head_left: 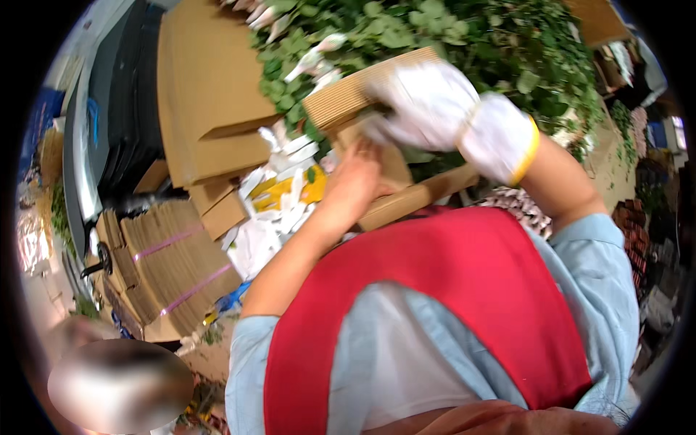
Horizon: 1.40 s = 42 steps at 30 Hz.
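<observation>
A strip of corrugated cardboard, tan and ridged, stands folded up in front of me. My right hand, in a white glove with a yellow cuff, is over its right part; motion smears the fingers, so their grip is unclear. Bare, my left hand lies against the smooth inner cardboard just below, thumb apart from the fingers, with the fingertips partly behind the glove. Along the near side runs a brown cardboard edge. Pale pink-white flower buds lie just beyond the corrugated strip.
Leafy green stems are heaped across the far side. To the left are a large cardboard box, bundled flat cardboard with pink straps, and white and yellow scraps. Pinkish flower heads sit near my right elbow.
</observation>
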Each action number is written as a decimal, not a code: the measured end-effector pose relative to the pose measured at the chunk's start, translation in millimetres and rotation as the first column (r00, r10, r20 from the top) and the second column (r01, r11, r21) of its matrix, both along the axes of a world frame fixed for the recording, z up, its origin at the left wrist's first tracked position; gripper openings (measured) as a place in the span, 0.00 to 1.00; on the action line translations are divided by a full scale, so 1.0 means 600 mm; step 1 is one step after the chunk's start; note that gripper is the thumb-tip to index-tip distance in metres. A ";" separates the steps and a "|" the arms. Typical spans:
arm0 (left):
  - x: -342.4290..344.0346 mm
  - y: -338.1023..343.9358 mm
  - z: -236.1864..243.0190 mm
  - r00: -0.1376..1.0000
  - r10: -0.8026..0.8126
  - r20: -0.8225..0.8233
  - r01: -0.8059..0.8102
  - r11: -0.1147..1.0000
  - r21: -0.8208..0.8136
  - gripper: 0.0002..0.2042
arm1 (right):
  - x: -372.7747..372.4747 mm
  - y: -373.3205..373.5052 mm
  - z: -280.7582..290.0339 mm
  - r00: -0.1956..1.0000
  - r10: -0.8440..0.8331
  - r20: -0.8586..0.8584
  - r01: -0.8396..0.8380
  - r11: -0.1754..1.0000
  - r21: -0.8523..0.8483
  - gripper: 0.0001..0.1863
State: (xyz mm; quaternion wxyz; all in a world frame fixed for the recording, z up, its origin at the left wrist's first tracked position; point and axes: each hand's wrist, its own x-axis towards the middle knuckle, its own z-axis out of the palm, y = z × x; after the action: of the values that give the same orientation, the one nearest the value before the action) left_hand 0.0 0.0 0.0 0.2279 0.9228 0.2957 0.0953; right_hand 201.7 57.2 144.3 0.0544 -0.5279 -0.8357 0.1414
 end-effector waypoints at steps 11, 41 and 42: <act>0.061 -0.005 0.039 0.996 0.083 -0.007 -0.080 0.976 0.201 0.43 | 0.050 -0.164 -0.122 0.986 0.054 0.155 -0.071 0.992 0.105 0.07; 0.056 -0.030 0.013 0.947 0.320 0.030 -0.321 0.946 0.039 0.34 | 0.187 -0.109 -0.072 0.955 -0.066 0.289 0.122 0.976 -0.182 0.20; 0.054 -0.029 0.010 0.941 0.335 0.039 -0.337 0.941 0.045 0.33 | 0.242 -0.118 -0.037 0.810 -0.146 0.568 0.322 0.920 -0.223 0.20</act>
State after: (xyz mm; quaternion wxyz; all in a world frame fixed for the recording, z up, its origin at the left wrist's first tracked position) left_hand 32.4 -17.2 6.1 0.1892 0.8628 0.4427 0.1544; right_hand 346.7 -13.4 122.2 -0.2494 -0.6478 -0.7117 0.1078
